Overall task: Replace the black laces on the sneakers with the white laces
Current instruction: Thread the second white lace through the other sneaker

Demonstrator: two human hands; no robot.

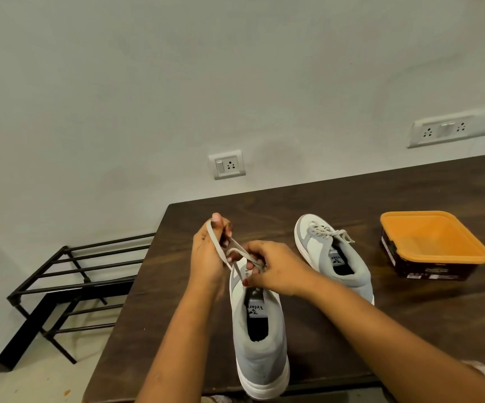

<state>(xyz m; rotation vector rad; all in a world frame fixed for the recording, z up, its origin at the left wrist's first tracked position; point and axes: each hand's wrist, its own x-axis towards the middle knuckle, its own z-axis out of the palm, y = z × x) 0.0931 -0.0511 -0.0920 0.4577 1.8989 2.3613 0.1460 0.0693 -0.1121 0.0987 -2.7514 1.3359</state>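
The left hand point(206, 257) and the right hand point(279, 271) each pinch the white lace point(241, 251), just above the near sneaker point(260, 353). If a finger lets go, the lace could slip and the knot might come loose.

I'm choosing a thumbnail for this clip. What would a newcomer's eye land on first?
The two hands at centre: the left hand and right hand pinch a white lace above the near sneaker at the front edge of the table. Then the orange tub at right, beside the far sneaker, already laced white.
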